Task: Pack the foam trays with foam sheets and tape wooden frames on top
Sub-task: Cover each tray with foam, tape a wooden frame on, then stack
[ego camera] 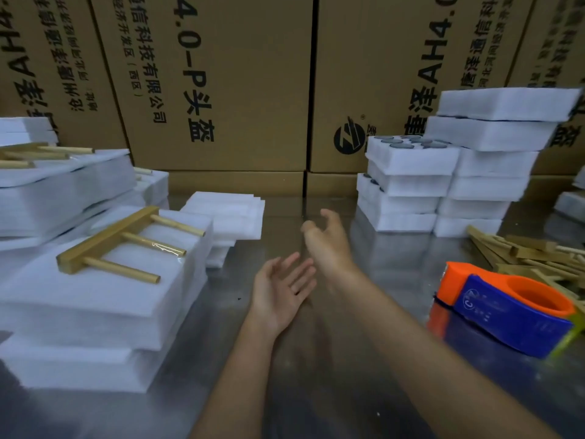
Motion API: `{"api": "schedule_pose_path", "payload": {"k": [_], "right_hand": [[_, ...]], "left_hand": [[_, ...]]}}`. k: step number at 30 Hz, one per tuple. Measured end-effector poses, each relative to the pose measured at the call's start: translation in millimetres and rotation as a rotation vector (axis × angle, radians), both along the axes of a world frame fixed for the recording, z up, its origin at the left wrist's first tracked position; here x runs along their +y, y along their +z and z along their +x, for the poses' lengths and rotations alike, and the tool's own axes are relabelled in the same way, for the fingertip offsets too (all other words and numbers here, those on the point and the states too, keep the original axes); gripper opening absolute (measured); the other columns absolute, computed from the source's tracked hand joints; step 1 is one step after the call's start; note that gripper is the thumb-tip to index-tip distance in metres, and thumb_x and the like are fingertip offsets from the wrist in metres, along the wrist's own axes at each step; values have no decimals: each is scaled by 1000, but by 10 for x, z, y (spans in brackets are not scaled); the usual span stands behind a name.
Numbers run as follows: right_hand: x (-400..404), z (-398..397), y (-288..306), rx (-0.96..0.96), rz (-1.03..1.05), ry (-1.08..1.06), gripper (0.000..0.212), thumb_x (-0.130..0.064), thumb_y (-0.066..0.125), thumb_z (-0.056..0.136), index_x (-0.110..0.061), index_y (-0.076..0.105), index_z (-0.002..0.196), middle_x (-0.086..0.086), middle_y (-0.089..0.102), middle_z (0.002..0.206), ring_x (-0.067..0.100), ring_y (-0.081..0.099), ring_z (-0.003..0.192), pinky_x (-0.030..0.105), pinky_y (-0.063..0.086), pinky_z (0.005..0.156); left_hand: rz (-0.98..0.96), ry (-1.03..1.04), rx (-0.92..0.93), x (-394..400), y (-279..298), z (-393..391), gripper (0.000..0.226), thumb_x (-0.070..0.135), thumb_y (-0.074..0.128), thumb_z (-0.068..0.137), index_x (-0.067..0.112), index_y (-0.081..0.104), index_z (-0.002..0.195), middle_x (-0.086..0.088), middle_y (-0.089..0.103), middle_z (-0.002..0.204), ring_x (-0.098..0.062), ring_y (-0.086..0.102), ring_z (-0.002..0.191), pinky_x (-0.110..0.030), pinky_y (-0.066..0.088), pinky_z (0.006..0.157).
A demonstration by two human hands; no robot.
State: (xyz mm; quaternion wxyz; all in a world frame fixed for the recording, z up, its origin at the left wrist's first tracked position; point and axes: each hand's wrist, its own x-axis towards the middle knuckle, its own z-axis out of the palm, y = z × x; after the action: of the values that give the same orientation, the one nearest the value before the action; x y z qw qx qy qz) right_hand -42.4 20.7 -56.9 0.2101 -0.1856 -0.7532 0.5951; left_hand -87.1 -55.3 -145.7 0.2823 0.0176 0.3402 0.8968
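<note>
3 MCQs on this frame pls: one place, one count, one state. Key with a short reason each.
1. Where does the orange and blue plastic tape dispenser sit?
A. On the steel table, at the person's right
B. On the left foam stack
C. In the left hand

2. How many round dowels does the nearest taped wooden frame carry?
A. One
B. Three
C. Six

3. What are the hands doing?
A. Both hold foam
B. Right grips tape
C. Both open, holding nothing

Key: 1 A, it rests on bare steel at right. 2 B, three dowels leave its bar. 3 C, left hand and right hand show loose, empty fingers.
</note>
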Motion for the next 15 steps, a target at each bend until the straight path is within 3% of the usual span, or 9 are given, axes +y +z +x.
{"api": "schedule_pose_path", "payload": {"k": [4,8,11,15], "right_hand": [[977,-146,350,-41,509,-197,66,-22,54,92,-13,28,152,8,30,156,31,34,139,43,33,113],[1755,-356,730,-323,902,-257,76,-34,57,92,-28,15,155,13,7,163,44,20,143,50,26,114],[2244,-502,892,-473,1033,-294,82,-36,60,92,-34,9,156,17,-3,163,46,7,146,53,19,116],[2749,-717,995,-595,1123,-296,78,-30,60,91,-40,16,154,18,8,162,46,6,146,55,17,116]], "left_hand": [[-219,80,2,198,44,-199,23,15,41,101,2,54,115,-27,59,110,-38,62,98,-46,51,86],[-625,370,297,544,53,-265,16,9,44,99,10,58,91,-14,57,84,-25,59,72,-43,57,67],[-1151,498,647,749,-64,-302,14,18,47,93,21,58,84,-5,63,83,-32,62,84,-31,44,69],[-1278,526,665,816,-137,-448,15,17,53,91,23,60,78,-9,72,91,-33,65,91,-28,37,66]]}}
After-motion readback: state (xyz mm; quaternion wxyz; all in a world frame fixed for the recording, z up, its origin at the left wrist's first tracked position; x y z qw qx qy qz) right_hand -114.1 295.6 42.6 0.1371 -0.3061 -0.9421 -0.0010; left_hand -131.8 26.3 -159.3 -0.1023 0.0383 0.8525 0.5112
